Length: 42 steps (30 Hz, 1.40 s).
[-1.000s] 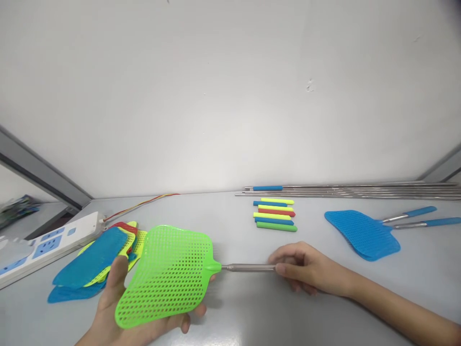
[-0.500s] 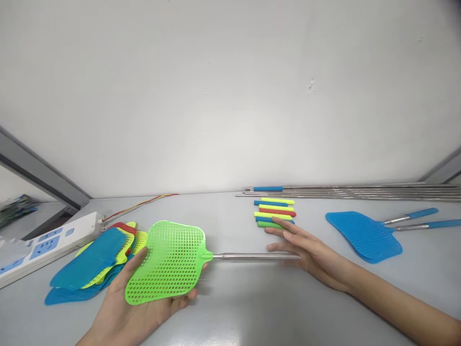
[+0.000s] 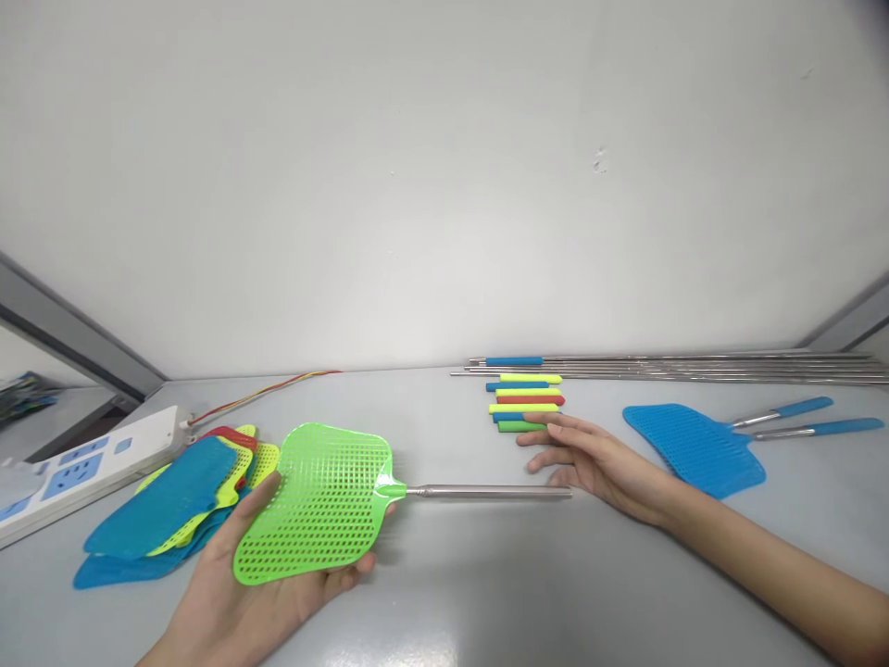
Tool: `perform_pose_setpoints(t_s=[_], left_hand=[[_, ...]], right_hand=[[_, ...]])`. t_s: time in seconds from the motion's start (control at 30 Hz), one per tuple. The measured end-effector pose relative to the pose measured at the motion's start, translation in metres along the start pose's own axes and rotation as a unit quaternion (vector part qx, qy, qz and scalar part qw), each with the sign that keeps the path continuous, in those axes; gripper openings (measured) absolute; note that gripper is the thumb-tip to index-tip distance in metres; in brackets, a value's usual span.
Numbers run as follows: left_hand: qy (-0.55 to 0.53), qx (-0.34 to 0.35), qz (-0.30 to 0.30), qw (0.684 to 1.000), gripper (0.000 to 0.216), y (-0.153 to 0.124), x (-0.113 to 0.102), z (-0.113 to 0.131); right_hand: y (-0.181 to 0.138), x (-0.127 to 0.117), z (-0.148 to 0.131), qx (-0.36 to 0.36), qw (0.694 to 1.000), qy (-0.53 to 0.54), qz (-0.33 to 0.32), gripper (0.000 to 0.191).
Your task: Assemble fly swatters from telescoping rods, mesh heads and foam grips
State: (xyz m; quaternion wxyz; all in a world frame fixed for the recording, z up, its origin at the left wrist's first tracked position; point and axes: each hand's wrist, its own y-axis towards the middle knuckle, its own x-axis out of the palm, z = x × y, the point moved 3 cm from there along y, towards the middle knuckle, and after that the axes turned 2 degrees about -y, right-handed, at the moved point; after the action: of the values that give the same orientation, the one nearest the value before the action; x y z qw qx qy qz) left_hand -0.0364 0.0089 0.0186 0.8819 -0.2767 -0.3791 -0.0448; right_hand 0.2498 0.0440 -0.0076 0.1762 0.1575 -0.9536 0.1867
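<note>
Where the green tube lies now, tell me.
In the head view, the green tube lies right of center, at its row's near end, beside a blue tube and the right hand.

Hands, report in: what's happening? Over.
Left hand holding green fly swatter, metal handle bare. Right hand open by coloured tubes, contact unclear. Right forearm partly hiding blue swatters.

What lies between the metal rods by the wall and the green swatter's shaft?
In the head view, a row of coloured tubes, partly covered by the right hand, then grey tabletop.
</note>
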Motion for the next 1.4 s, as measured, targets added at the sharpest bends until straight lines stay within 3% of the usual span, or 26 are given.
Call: perform_pose_setpoints(t_s=[0.67, 1.0, 1.27, 1.4], left_hand=[[0.009, 0.018, 0.018, 1.000, 0.043, -0.001, 0.003, 0.001], [-0.013, 0.071, 0.033, 0.997, 0.038, 0.002, -0.007, 0.008], [0.010, 0.131, 0.099, 0.986, 0.038, 0.007, -0.014, 0.005], [0.014, 0.137, 0.108, 0.985, 0.038, 0.007, -0.011, 0.005]], right_hand=[[0.002, -0.004, 0.004, -0.003, 0.994, -0.106, 0.023, 0.026], [-0.004, 0.007, 0.003, 0.025, 0.986, -0.153, -0.057, 0.032], [-0.007, 0.013, 0.005, -0.022, 0.984, -0.169, -0.054, 0.034], [-0.011, 0.014, 0.009, -0.072, 0.983, -0.169, -0.010, 0.040]])
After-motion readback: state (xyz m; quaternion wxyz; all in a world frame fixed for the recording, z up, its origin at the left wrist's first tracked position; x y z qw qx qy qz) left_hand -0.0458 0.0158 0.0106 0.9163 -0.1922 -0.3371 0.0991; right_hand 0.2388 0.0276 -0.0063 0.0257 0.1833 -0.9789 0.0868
